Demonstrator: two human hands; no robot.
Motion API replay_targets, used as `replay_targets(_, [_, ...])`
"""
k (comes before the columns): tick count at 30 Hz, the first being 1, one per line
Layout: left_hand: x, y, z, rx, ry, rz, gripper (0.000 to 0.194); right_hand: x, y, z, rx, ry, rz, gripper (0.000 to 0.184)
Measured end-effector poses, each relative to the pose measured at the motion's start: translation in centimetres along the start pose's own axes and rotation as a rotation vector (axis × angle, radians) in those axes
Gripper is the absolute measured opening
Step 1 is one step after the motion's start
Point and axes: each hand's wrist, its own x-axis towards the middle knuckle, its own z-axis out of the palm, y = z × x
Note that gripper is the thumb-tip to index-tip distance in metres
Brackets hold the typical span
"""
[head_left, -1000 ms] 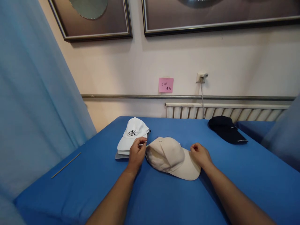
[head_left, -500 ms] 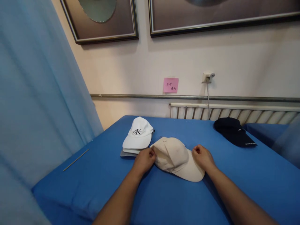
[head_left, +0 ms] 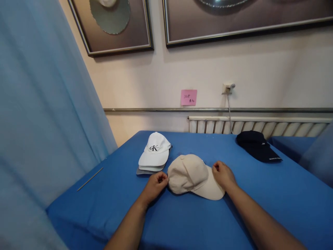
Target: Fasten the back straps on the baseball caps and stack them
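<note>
A beige baseball cap [head_left: 189,173] lies on the blue cover, its crown puffed up with a few creases and its brim pointing right. At the cap's back edge, my left hand [head_left: 154,186] is closed in a pinch. My right hand [head_left: 224,175] pinches the brim along its far right edge. Just left of the beige cap is a stack of caps, topped by a white cap [head_left: 156,152] with black letters; a grey brim shows at the bottom. How firmly either hand grips the fabric is partly hidden by the fingers.
A dark navy cap [head_left: 257,147] rests at the right rear of the blue-covered table [head_left: 182,222]. Toward the left edge lies a thin stick [head_left: 90,179]. Blue curtains [head_left: 52,104] hang at left. Behind are a radiator [head_left: 260,125] and a rail [head_left: 156,110].
My left hand has shifted slightly left and down at the back of the cap. The crown looks fuller and rounder there. My right hand stays at the brim; the view has tilted slightly upward.
</note>
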Motion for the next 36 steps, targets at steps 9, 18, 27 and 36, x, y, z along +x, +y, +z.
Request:
replay_targets(9, [1.6,-0.7,0.3,0.121,0.214,0.027,0.028,-0.5,0.3,-2.1,0.135,0.064,0.164,0.007])
replay_targets(18, [2.0,-0.4,1.0,0.192,0.240,0.067,0.029,-2.1,1.4,-3.1,0.504,-0.202,0.404,0.031])
replay_targets(27, [1.5,0.2,0.8,0.165,0.291,0.031,0.029,-2.9,0.5,-2.7,1.060,-0.312,0.519,0.014])
replay_targets(36, [2.7,0.7,2.9,0.111,0.223,0.025,0.033,-2.2,1.3,-3.0,1.397,-0.020,0.534,0.020])
